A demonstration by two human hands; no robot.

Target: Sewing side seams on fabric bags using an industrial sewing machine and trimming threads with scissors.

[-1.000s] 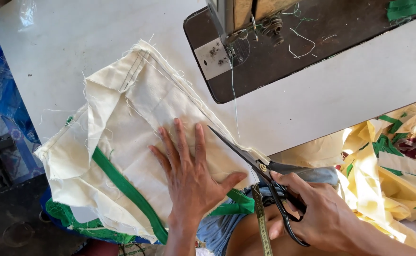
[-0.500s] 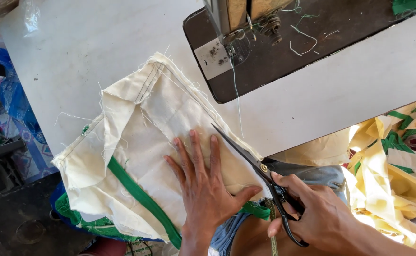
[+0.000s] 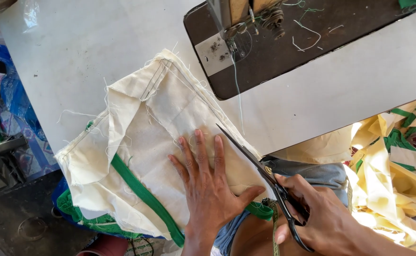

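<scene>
A cream woven fabric piece (image 3: 141, 137) with green trim lies on the white table (image 3: 75, 52), hanging over its near edge. My left hand (image 3: 208, 185) lies flat on the fabric, fingers spread, pressing it down. My right hand (image 3: 322, 213) grips black scissors (image 3: 260, 168) by the handles. The blades point up and left along the fabric's right edge, next to my left hand's fingertips. A thin thread (image 3: 239, 102) runs from the sewing machine's needle area down toward the fabric.
A dark brown sewing machine base (image 3: 288, 52) with a metal plate sits at the table's far side, with loose threads on it. A pile of yellow and green fabric pieces (image 3: 397, 161) lies at the right. Blue cloth and clutter lie on the floor at left.
The fabric and my left hand sit farther right in view. My right hand has pushed the scissors forward along the fabric's right edge.
</scene>
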